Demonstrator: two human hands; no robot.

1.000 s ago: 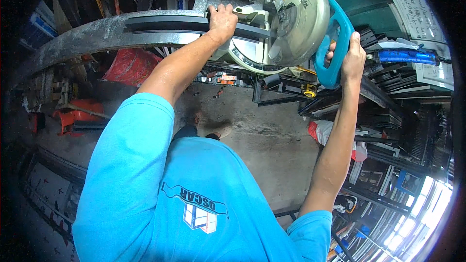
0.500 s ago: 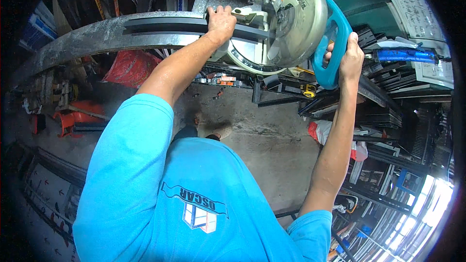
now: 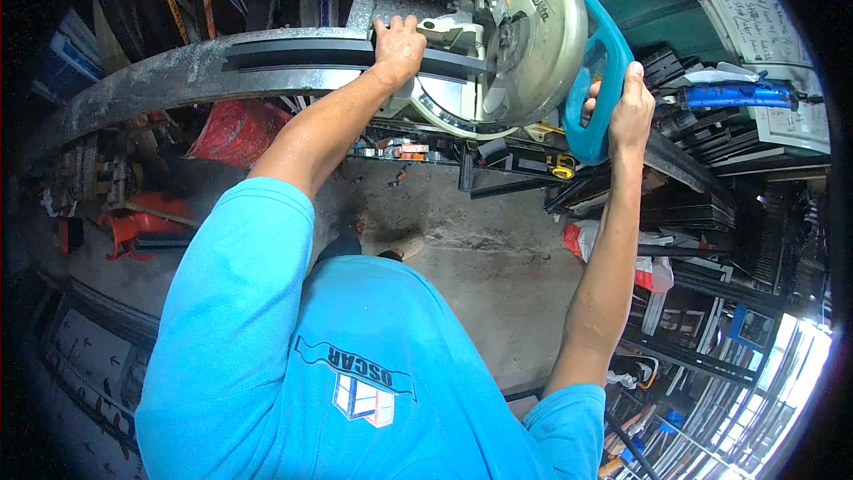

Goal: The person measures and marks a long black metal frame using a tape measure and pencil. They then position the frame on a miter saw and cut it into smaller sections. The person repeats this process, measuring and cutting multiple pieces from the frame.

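Note:
A miter saw (image 3: 533,53) with a cream blade guard stands on the bench, its head low over the bed. My right hand (image 3: 629,114) is wrapped round the saw's teal loop handle (image 3: 613,53). Along the fence lies a dark grey metal profile (image 3: 302,55), its right end running to the saw guard. My left hand (image 3: 399,49) is closed over this profile just left of the blade, with the fingertips reaching over the fence. The blade itself is mostly hidden by the guard.
A long metal bench rail (image 3: 178,67) carries the profile at the left. A yellow tape measure (image 3: 562,166) and dark offcuts lie below the saw. A blue tube-shaped tool (image 3: 740,97) sits at the right, above stacked profiles. A red bag (image 3: 238,129) hangs under the rail.
The view has shifted slightly, so the saw and both hands appear a little further left. Both hands keep their grip, and the saw head stays low.

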